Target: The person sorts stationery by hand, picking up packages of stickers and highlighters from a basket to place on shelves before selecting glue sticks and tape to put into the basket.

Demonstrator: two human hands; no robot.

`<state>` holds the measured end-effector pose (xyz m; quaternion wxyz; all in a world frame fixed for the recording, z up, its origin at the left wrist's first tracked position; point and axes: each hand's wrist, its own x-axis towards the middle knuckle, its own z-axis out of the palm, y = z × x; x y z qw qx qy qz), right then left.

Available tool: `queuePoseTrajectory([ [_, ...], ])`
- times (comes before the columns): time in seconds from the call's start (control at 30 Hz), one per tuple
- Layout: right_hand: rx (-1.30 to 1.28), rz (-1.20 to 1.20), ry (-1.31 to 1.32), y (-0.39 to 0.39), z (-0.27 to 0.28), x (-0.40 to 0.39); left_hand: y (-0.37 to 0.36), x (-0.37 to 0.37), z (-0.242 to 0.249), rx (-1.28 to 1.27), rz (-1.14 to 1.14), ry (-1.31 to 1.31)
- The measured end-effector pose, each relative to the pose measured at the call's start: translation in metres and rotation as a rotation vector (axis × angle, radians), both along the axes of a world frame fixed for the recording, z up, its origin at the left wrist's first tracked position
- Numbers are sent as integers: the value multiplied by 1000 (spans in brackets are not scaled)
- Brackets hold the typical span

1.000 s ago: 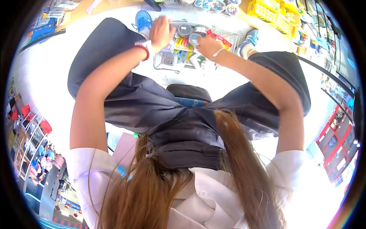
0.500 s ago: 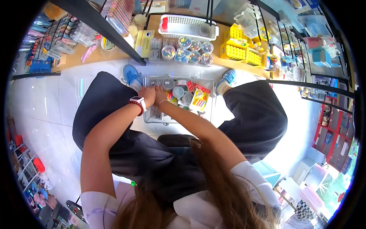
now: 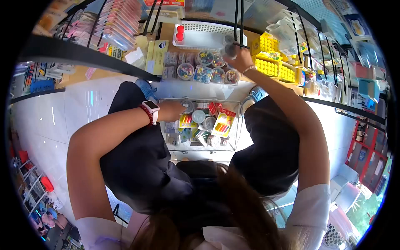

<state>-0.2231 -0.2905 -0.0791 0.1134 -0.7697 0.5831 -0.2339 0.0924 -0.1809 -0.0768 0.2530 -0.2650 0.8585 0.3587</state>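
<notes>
Right hand (image 3: pixel 242 63): reached forward and up over the shelf (image 3: pixel 167 31), fingers closed around a dark round container (image 3: pixel 230 50), gripped by its side; contents too dim to tell. The container sits at the fingertips, left of the palm, just by the near right corner of the white basket (image 3: pixel 200 42). Basket's long axis runs left-right, stretching away to the left of that hand; the container is round, so no long axis to call. Right hand is clearly the nearer one to the basket; left hand is well apart, lower and to the left. Whether container and basket rim touch: can't tell. A black hook (image 3: pixel 241 45) crosses close to the fingers. Below and left of the right hand, clear tubs of coloured bits (image 3: pixel 203 74) are grouped together; yellow racks (image 3: pixel 287 73) to its right. Left hand (image 3: pixel 171 110): low, over the left end of the wire basket (image 3: pixel 196 151), fingers partly curled at a clear round tub (image 3: pixel 188 107); touching or just beside it, grip and opening can't be told. To the right of that hand, in the wire basket, are a pale-lidded tub (image 3: pixel 198 116) and, further right, a tilted yellow card pack (image 3: pixel 223 123).
</notes>
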Motion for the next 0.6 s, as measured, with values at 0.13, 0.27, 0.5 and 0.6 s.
queuePoseTrajectory([
  [0.13, 226, 29, 64, -60, -11, -31, -3, -24, -3, 133, 58, 117],
  [0.27, 274, 235, 79, -82, -20, -49, 6, -47, -16, 114, 30, 301],
  [0.5, 283, 502, 545, -115, -69, -59, 28, -56, -41, 146, -211, 551],
  [0.6, 234, 552, 642, -116, -55, -48, 28, -65, -32, 91, -237, 529],
])
